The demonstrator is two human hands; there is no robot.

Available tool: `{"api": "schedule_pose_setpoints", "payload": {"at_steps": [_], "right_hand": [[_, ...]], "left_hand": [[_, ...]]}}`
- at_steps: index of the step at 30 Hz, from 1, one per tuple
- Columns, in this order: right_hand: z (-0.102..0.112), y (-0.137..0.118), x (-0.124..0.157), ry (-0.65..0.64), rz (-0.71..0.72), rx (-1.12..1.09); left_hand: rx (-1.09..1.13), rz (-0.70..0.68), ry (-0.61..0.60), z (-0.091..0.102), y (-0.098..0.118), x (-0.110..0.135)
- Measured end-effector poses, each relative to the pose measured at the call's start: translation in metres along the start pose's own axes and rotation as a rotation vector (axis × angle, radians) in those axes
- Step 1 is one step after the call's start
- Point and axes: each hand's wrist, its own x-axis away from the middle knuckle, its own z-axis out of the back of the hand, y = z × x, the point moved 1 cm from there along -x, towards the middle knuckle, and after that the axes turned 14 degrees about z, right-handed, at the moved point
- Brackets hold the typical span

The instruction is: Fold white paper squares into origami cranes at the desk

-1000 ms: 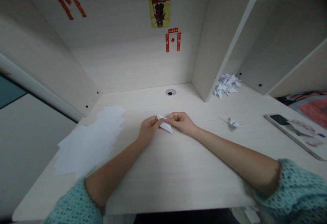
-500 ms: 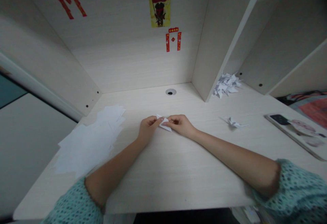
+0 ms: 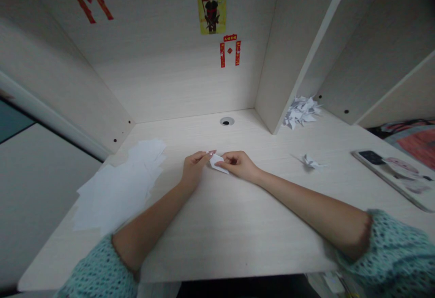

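A small piece of folded white paper is held between my two hands, just above or on the desk; I cannot tell which. My left hand pinches its upper left end, thumb and fingers together at the tip. On the other side, my right hand grips the right part, its thumb lying across the front face. The fingers behind the paper are partly hidden. To the right of my hands a folded white paper crane rests alone on the desk.
A spread of white paper sheets covers the desk's left side. A heap of folded white paper pieces sits behind the upright divider. At the right lies a phone. A round cable hole is near the back panel.
My left thumb has slid up and left to the paper's upper tip, baring more of its face. My right hand keeps its grip. The view has shifted very slightly.
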Motion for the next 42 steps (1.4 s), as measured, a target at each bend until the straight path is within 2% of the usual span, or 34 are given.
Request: {"api": "schedule_pose_setpoints", "payload": {"at_steps": [5, 13, 21, 29, 37, 42], "right_hand": [[-0.0001, -0.0016, 0.0003, -0.008, 0.002, 0.009], [-0.0004, -0.0003, -0.0002, -0.005, 0.020, 0.022], [-0.0007, -0.0068, -0.0001, -0.009, 0.004, 0.061], [-0.0003, -0.0051, 0.0010, -0.027, 0.015, 0.044], [-0.0003, -0.0015, 0.0008, -0.019, 0.017, 0.061], [-0.0009, -0.0006, 0.0007, -0.021, 0.015, 0.048]], "left_hand": [[0.076, -0.019, -0.019, -0.0007, 0.0027, 0.0021], [0.066, 0.004, 0.005, -0.0014, 0.0030, 0.0029], [0.029, 0.015, 0.090, -0.0011, 0.0032, 0.0039], [0.067, 0.002, 0.124, -0.0018, 0.0022, 0.0048], [0.050, 0.013, 0.209, -0.0019, -0.0007, 0.0047], [0.040, 0.006, 0.192, -0.0020, 0.0011, 0.0064]]}}
